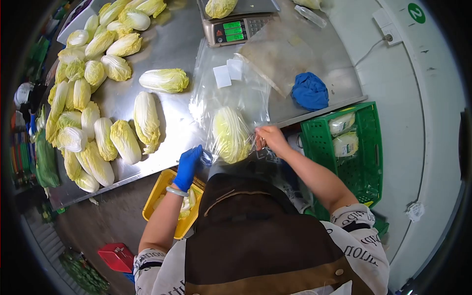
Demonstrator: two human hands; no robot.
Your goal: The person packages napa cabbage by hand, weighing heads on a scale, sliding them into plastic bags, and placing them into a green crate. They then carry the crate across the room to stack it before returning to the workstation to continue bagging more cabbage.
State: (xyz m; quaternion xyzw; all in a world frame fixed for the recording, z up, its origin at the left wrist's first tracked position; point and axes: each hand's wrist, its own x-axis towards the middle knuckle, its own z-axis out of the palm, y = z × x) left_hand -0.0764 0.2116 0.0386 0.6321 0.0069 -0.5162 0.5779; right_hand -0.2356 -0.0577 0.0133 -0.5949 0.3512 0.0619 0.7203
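A napa cabbage (pixel 229 133) lies inside a see-through plastic bag (pixel 251 101) at the table's front edge. My left hand (pixel 188 168), in a blue glove, is closed on gathered plastic left of the cabbage. On the other side, my bare right hand (pixel 270 138) pinches the bag's edge. Two white labels (pixel 222 76) lie on the plastic beyond the cabbage. Loose napa cabbages (pixel 145 118) are spread over the table to the left, the nearest ones lying apart from the pile.
A digital scale (pixel 235 30) with a cabbage on it stands at the back. Right of the bag are more plastic sheets (pixel 275 54) and a crumpled blue bundle (pixel 309 92). A green crate (pixel 366 147) with wrapped cabbages is at right; a yellow basket (pixel 160 194) with leaves sits below the table.
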